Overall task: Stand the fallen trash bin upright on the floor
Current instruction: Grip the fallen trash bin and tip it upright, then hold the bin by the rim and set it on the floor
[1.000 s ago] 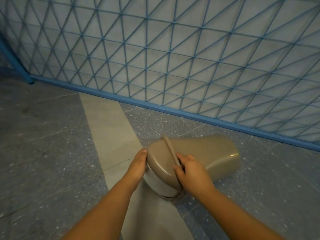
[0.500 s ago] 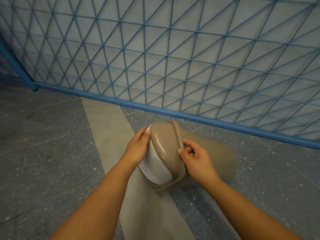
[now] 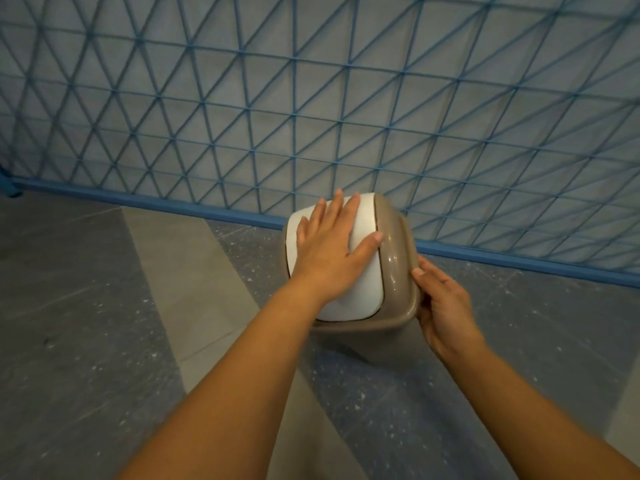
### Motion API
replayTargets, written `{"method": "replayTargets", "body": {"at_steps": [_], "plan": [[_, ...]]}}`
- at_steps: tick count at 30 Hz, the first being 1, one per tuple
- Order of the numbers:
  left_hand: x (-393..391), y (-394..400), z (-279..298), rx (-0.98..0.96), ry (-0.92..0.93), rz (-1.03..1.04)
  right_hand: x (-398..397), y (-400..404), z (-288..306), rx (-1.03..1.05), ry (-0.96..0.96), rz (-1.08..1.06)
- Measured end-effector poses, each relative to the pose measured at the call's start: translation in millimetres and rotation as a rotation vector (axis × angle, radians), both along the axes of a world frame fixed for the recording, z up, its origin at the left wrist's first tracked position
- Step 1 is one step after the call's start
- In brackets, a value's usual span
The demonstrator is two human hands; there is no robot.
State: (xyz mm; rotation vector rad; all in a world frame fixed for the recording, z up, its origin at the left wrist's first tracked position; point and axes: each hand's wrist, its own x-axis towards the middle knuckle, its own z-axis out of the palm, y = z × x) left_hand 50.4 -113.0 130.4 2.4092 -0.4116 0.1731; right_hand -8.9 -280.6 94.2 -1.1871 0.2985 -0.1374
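The trash bin (image 3: 394, 258) stood almost upright on the floor (image 3: 104, 341), near the blue fence (image 3: 311, 116). The left hand (image 3: 329, 251) lay flat, fingers apart, on its white swing flap (image 3: 363, 292); the right hand (image 3: 443, 306) clamped the right rim. Pressing could turn the flap, so the bin might tip again
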Motion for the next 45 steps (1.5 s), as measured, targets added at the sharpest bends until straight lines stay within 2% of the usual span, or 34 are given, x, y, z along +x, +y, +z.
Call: {"method": "replayTargets", "body": {"at_steps": [7, 10, 14, 17, 20, 22, 23, 26, 30, 34, 39, 45], "plan": [[-11, -31, -3, 0.174, -0.131, -0.128, -3, -38, -14, 0.133, 0.039, -0.086], [-23, -36, -16, 0.256, -0.199, -0.165, -9, -47, -27, 0.131, 0.106, -0.091], [-30, -29, -32, 0.347, -0.305, -0.082, -9, -46, -29, 0.072, 0.151, -0.072], [-32, -22, -35, 0.292, -0.323, -0.098, -9, -44, -27, 0.073, 0.155, -0.055], [-33, -11, -35, 0.075, -0.280, -0.069, -11, -45, -28, 0.078, 0.171, -0.035], [-31, 2, -37, -0.075, -0.200, 0.010, -13, -47, -29, 0.045, 0.183, -0.022], [-30, 9, -39, -0.157, -0.103, 0.044, -13, -49, -30, 0.024, 0.185, -0.011], [-28, 30, -39, -0.479, 0.320, -0.024, -16, -55, -33, -0.009, 0.215, 0.036], [-19, 45, -37, -0.683, 0.583, 0.055, -18, -62, -35, -0.031, 0.205, 0.089], [-13, 57, -38, -0.698, 0.785, 0.162, -19, -62, -33, -0.055, 0.179, 0.130], [-15, 77, -39, -0.789, 1.016, 0.095, -21, -62, -27, -0.080, 0.181, 0.150], [-14, 78, -36, -0.858, 1.112, 0.023, -25, -65, -25, -0.118, 0.192, 0.173]]}}
